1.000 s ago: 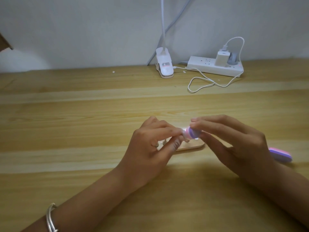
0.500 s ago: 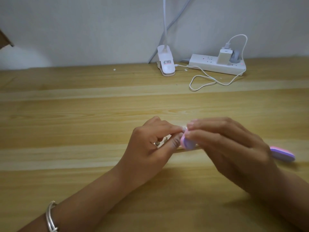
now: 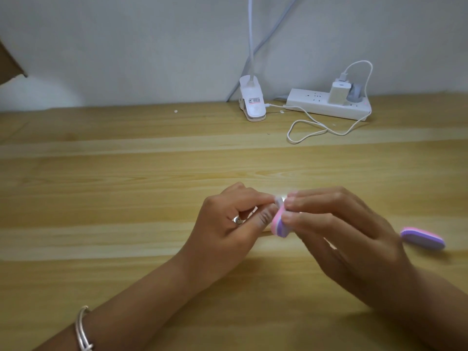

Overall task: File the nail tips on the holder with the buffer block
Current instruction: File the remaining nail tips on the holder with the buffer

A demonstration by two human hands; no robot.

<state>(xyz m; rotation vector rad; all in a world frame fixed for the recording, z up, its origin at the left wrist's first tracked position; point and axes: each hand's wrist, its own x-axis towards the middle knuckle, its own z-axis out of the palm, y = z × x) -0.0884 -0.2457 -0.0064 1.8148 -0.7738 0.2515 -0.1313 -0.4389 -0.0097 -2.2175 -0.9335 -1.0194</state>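
Observation:
My right hand [image 3: 336, 231] pinches a small pink and purple buffer block [image 3: 355, 225] between thumb and fingers, its lower end pointing down at the table. My left hand [image 3: 233, 224] is right beside it, index finger and thumb pinching a pale nail tip [image 3: 279, 200] against the block's upper end. The holder under the hands is hidden by both hands. A ring shows on a left finger.
A second pink and purple buffer block [image 3: 422, 238] lies on the wooden table [image 3: 126, 198] to the right of my right hand. At the back stand a white clip lamp base [image 3: 252, 102], a white power strip [image 3: 329, 103] with a charger, and a looped white cable [image 3: 309, 127].
The buffer block has swung from lying level between the fingertips to pointing downward, and my right hand has shifted slightly left and down. The holder seen a second ago is now covered.

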